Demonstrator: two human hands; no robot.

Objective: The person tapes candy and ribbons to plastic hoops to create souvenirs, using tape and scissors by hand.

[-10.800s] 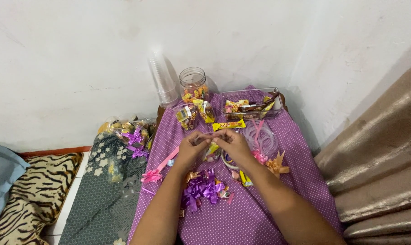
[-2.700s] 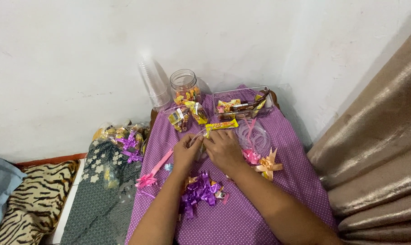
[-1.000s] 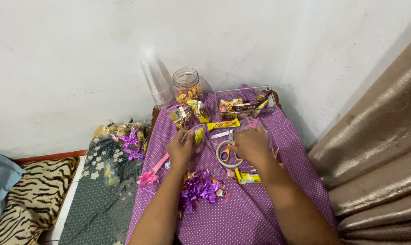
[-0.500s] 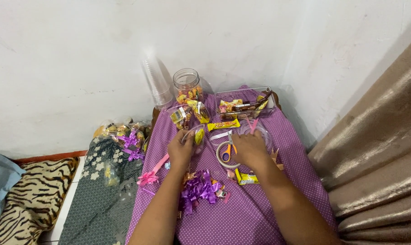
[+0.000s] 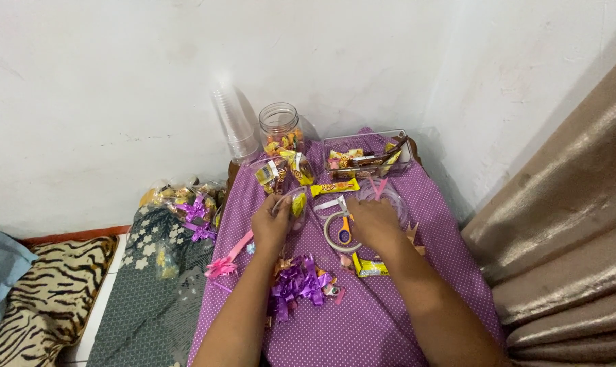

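My left hand (image 5: 272,223) is closed around a clear plastic cup (image 5: 296,202) with yellow-wrapped sweets inside, resting on the purple dotted cloth (image 5: 362,319). My right hand (image 5: 374,223) lies over small orange-handled scissors (image 5: 345,221), fingers on the handles, beside a roll of tape (image 5: 335,231). A yellow candy bar (image 5: 335,186) lies just beyond both hands. A heap of purple ribbon bows (image 5: 300,284) sits near my left forearm.
Against the wall stand a stack of clear cups (image 5: 231,122), a glass jar of sweets (image 5: 281,129) and a clear box of snacks (image 5: 366,151). Filled cups (image 5: 279,170) stand before them. A pink ribbon bow (image 5: 224,265) hangs at the left edge. Brown curtain (image 5: 566,231) at right.
Earlier both hands worked together on the cup. My right hand then moved right to the scissors and tape, and in the last half second it has shifted the scissors slightly. The left hand stays.
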